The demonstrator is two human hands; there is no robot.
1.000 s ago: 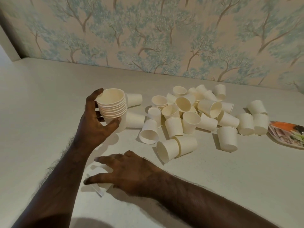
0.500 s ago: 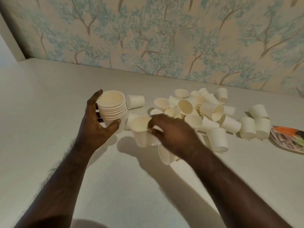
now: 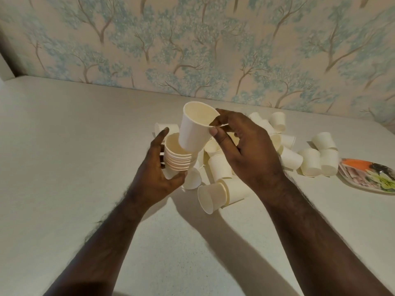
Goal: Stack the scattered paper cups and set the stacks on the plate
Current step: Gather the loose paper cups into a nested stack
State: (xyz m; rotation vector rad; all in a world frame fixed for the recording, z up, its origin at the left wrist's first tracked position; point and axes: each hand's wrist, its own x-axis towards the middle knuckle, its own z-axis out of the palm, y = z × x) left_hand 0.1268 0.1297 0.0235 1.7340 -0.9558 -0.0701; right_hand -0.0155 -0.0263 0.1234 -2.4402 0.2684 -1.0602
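Right hand (image 3: 245, 150) is pinching a single cup (image 3: 195, 130) by its rim at frame centre, its base entering the stack's mouth. Left hand (image 3: 158, 169) is gripping that stack (image 3: 179, 161) just below, slightly left.

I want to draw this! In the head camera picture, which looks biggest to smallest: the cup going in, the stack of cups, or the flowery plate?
1. Single cup in the right hand: looks biggest, though it is nearest the camera.
2 and 3. Stack in the left hand and plate: unsure, since the plate is cut off by the picture's edge.
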